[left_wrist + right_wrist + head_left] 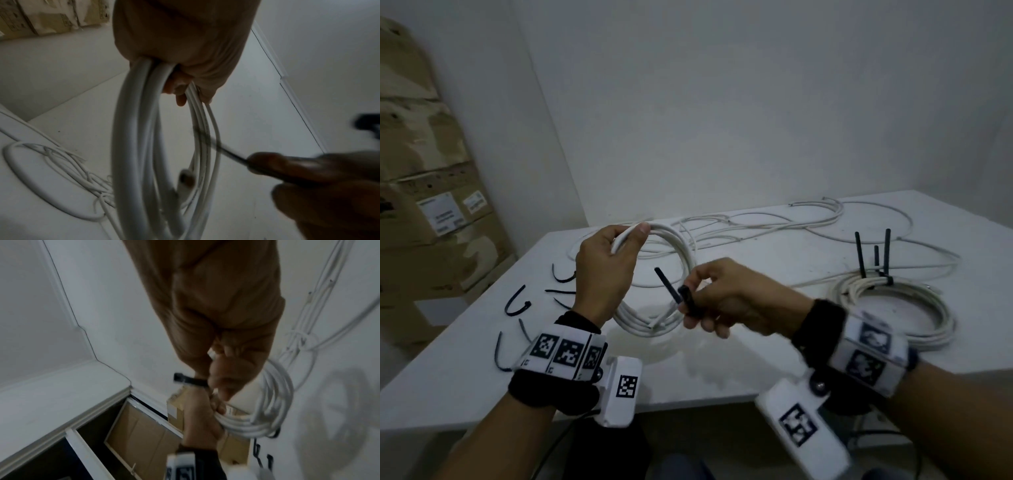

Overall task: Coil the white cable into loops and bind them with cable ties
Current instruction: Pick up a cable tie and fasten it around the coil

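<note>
Head view: left hand [604, 274] grips top of white cable coil [671, 274], held upright over worktop [722, 370]; right hand [726, 301] pinches black cable tie [669, 286] beside coil's lower part. Left wrist view: fingers [180, 87] curled round coil strands. Right wrist view: tie clamped between curled fingers.

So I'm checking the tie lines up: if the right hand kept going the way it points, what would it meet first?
The right hand pinches a black cable tie aimed leftward at the white cable coil gripped by the left hand. The coil's near strands likely come first, though depth is unclear.
</note>
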Action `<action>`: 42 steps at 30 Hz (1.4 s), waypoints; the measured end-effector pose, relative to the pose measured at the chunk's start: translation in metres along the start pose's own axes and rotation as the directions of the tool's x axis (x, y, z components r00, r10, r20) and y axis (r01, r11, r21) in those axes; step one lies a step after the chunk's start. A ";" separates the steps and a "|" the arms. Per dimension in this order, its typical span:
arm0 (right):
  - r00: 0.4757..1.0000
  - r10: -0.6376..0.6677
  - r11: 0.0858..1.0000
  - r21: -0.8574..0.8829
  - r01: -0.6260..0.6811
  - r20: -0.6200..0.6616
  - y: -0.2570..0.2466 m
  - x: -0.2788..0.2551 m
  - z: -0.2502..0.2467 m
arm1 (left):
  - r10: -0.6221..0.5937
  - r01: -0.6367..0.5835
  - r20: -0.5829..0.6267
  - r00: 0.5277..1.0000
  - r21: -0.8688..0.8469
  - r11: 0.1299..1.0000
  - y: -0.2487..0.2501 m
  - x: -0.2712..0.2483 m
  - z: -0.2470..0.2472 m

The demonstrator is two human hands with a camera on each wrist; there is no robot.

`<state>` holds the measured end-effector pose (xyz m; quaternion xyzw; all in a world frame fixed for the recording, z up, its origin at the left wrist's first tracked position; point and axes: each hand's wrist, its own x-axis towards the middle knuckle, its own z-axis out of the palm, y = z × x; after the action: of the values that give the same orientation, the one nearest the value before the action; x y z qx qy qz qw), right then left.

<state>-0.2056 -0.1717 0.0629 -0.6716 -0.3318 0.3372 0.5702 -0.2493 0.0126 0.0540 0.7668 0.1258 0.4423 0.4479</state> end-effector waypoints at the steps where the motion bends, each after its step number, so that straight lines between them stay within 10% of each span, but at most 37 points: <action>1: 0.999 -0.004 0.998 0.062 0.008 -0.051 0.005 0.006 0.008 | 0.016 -0.016 0.009 1.000 0.003 1.000 0.001 -0.003 0.003; 11: 0.919 0.060 0.679 0.691 0.248 -0.389 -0.007 0.036 0.038 | -0.072 0.072 0.013 0.997 0.011 0.997 0.004 -0.023 0.022; 26: 0.832 -0.136 0.849 0.370 0.378 -0.538 0.021 0.043 0.046 | -0.027 0.030 0.034 0.999 -0.091 0.995 0.001 -0.045 0.038; 37: 0.757 -0.291 0.914 0.065 0.401 -0.585 0.035 0.042 0.034 | -0.208 0.243 0.172 0.963 -0.219 0.945 0.001 -0.046 0.035; 42: 0.819 -0.356 0.921 -0.019 0.389 -0.451 0.037 0.026 0.024 | -0.247 0.283 0.158 0.956 -0.270 0.920 0.000 -0.047 0.036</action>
<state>-0.2094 -0.1420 0.0209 -0.6312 -0.3044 0.0683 0.7101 -0.2483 -0.0357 0.0205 0.6940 0.1352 0.3440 0.6178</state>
